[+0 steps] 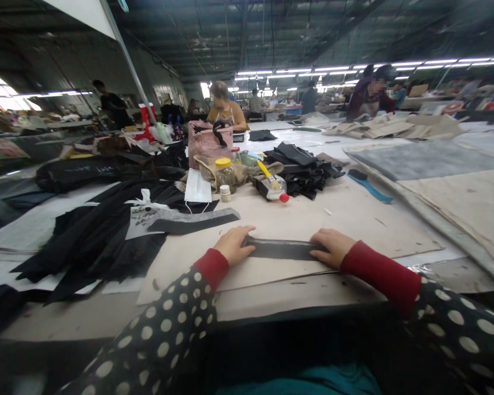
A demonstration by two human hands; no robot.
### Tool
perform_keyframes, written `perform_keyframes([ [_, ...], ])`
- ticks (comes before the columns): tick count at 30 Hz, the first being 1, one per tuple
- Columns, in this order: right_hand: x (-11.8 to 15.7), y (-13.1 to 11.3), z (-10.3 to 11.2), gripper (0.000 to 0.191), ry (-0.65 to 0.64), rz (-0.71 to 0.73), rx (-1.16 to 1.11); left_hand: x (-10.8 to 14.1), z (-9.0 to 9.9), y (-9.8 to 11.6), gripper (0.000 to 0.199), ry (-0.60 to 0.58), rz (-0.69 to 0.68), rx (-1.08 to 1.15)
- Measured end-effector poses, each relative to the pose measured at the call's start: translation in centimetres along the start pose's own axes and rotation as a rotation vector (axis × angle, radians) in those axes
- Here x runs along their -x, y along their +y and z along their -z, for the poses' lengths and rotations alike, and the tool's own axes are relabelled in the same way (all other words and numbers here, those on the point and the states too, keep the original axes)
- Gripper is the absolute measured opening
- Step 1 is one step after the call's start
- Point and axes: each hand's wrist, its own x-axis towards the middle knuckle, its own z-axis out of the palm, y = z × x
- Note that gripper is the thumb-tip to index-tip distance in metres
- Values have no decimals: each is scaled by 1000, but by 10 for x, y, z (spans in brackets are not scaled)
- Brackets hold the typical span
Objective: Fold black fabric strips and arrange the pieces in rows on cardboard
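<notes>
A black strip (283, 249) is being touched at both ends by two hands, and is being supported by a pale sheet (379, 233) near the front edge of the table (94, 321). Its left end is being covered by the left hand (234, 245), which is being held partly open, with the thumb and fingers parted. Its right end is being covered by the right hand (333, 247), which is being held palm down, loosely curved, with the fingers and thumb laid over the strip. Whether either end is being pinched or only pressed down cannot be told.

Beyond the left hand, a grey and black piece (197, 221) is being seen, lying partly over black cloth (107, 230). Farther back, a face mask (198, 185) is being shown near a small white bottle (225, 194) and a jar with a yellow lid (225, 175). A yellow-handled brush (267, 171) is being propped by a red-capped bottle (276, 193), beside a pile of black pieces (300, 162).
</notes>
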Motion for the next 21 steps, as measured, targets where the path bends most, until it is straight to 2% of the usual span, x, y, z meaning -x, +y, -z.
perform_keyframes([
  [2, 4, -5, 9, 34, -92, -7, 17, -2, -3, -6, 61, 3, 71, 116],
  [6, 12, -23, 26, 43, -274, 24, -18, -8, -6, -13, 61, -46, 144, 400],
  [10, 4, -32, 32, 57, -576, 55, -406, -23, -7, -11, 62, -71, 178, 645],
  [11, -3, -32, 31, 59, -596, 41, -493, -28, -9, -10, 61, -67, 164, 666],
  [12, -12, -33, 29, 58, -557, 23, -543, -33, -11, -8, 60, -62, 140, 672],
  [16, -57, -38, 13, 54, -168, -15, -607, -45, -22, -1, 55, -7, 41, 649],
  [18, -77, -44, 2, 55, -85, -20, -669, -46, -27, 1, 52, 38, 25, 621],
  [21, -97, -52, -14, 54, -30, 1, -766, -43, -28, 1, 50, 93, 31, 574],
])
